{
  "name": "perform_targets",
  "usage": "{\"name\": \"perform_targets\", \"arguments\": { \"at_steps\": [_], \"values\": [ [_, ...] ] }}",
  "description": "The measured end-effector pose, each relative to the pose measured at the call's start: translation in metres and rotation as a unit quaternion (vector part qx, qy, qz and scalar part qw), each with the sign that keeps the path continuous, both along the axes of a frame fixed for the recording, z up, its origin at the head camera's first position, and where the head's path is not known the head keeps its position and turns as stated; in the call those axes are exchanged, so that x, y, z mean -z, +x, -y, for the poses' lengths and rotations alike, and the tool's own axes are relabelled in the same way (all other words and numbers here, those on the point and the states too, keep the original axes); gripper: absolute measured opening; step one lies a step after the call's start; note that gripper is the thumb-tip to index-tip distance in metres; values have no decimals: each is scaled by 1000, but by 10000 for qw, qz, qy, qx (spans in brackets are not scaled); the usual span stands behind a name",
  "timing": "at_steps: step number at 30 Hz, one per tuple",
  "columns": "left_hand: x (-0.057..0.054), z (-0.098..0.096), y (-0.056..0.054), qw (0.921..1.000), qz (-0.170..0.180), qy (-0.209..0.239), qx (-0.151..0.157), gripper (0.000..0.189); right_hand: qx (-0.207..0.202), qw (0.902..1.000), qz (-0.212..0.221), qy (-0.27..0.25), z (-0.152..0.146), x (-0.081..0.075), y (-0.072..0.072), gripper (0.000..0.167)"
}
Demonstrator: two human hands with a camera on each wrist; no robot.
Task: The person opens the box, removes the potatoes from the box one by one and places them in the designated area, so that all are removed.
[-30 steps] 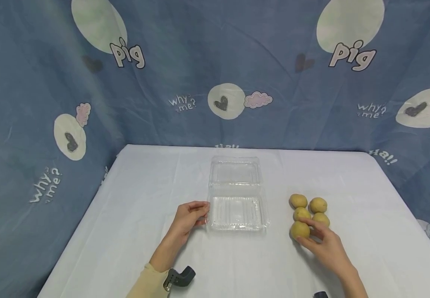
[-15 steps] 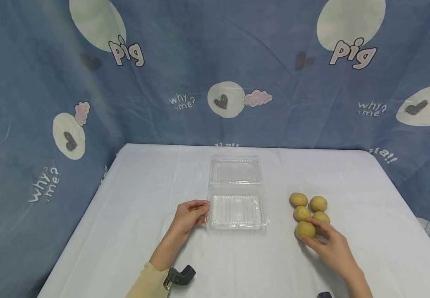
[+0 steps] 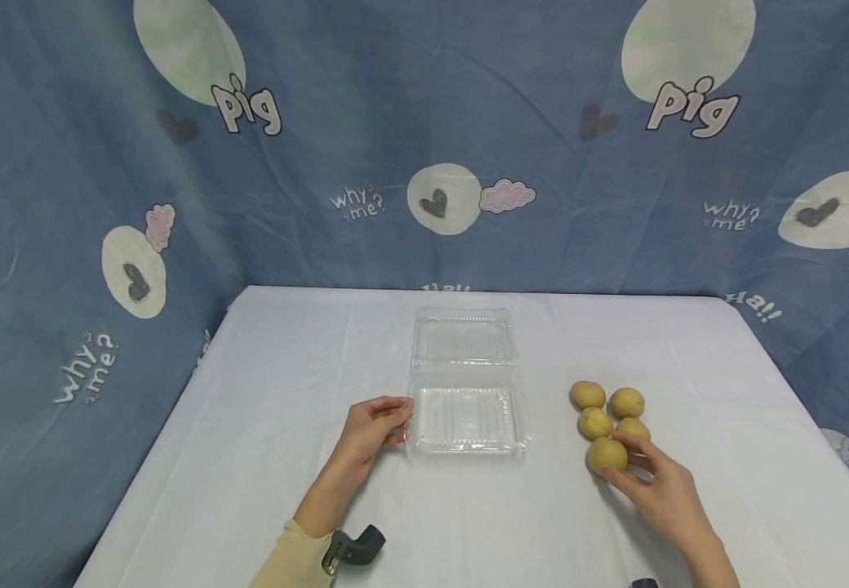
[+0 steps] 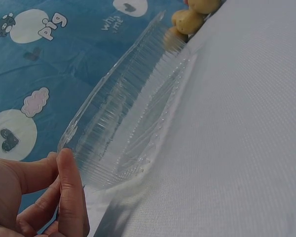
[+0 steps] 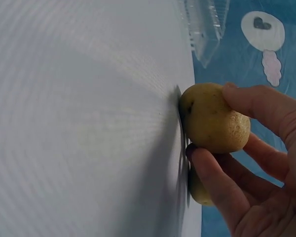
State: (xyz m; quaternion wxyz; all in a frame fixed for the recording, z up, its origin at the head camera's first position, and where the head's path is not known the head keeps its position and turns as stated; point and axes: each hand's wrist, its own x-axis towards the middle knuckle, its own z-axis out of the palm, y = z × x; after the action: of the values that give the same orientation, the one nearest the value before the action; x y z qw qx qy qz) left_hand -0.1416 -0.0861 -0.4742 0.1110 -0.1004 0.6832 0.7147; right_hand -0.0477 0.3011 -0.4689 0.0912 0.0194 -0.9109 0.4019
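A clear plastic clamshell box (image 3: 468, 418) lies opened out on the white cloth, its lid (image 3: 464, 339) folded back on the far side. My left hand (image 3: 367, 433) pinches the box's left rim between thumb and fingers, as the left wrist view (image 4: 49, 197) also shows. Over to the right, my right hand (image 3: 661, 487) holds a round yellow-brown potato (image 3: 606, 456) between thumb and fingertips. That potato (image 5: 212, 118) is at the cloth surface in the right wrist view. Just beyond it sit several more potatoes (image 3: 595, 423), grouped closely, one partly covered by my fingers.
White cloth (image 3: 270, 392) covers the table. A blue printed curtain (image 3: 307, 147) hangs behind it and along the sides. A dark wrist strap (image 3: 354, 545) is on my left wrist, below a beige sleeve (image 3: 294, 559).
My right hand has shifted the held potato a little to the right, close beside the others. The left hand and the box have stayed in place.
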Motion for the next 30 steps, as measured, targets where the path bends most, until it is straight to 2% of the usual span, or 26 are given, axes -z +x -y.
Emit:
{"name": "perform_targets", "arguments": {
  "at_steps": [3, 11, 24, 30],
  "values": [
    [0, -1, 0, 10000, 11, -15, -7, 28, 67, 9999, -86, 117, 0, 0, 1, 48],
    [2, -2, 1, 10000, 7, -30, -3, 30, 350, 9993, -101, 17, 0, -2, 5, 46],
    [3, -4, -1, 10000, -7, 29, -44, 25, 653, 9956, -603, -305, -4, -2, 10, 37],
    [2, -5, 1, 10000, -49, 14, -23, 25, 941, 9941, -541, -74, -3, -8, 18, 30]
  ]
}}
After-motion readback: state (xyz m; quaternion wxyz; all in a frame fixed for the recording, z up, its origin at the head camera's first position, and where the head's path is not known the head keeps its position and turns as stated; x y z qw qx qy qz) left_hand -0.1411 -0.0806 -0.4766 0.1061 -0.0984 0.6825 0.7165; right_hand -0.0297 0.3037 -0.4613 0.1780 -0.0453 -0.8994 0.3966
